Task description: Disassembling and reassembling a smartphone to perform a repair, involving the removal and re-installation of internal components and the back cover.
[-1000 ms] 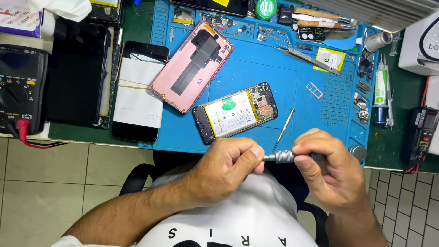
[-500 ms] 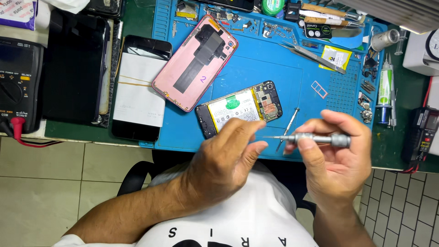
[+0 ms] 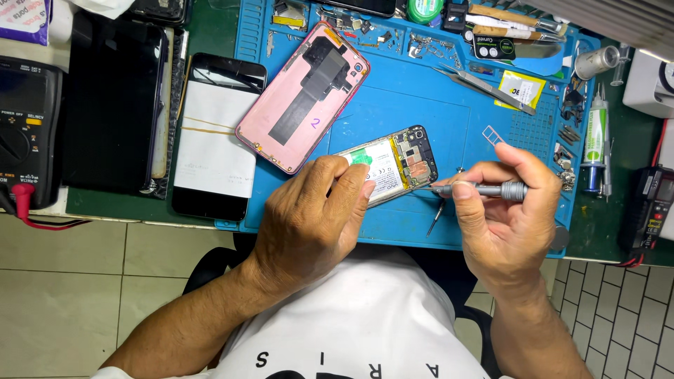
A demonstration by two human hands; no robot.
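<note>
An opened phone (image 3: 397,163) with its battery and circuit board showing lies on the blue repair mat (image 3: 421,112). My left hand (image 3: 316,210) rests on its near end, fingers pressing the battery side. My right hand (image 3: 502,210) grips a grey precision screwdriver (image 3: 484,189), held level with its tip pointing left at the phone's right edge. The phone's pink back cover (image 3: 303,95) lies inside-up to the left on the mat.
A second small screwdriver (image 3: 437,216) lies under my right hand. Tweezers (image 3: 484,83), a glue tube (image 3: 595,140), small parts and tools crowd the mat's far and right sides. Left of the mat are a phone wrapped in paper (image 3: 214,133), a dark phone (image 3: 112,105) and a multimeter (image 3: 24,126).
My left hand has moved from the screwdriver's tip onto the opened phone. My right hand has carried the screwdriver up and forward, its tip now at the phone's edge.
</note>
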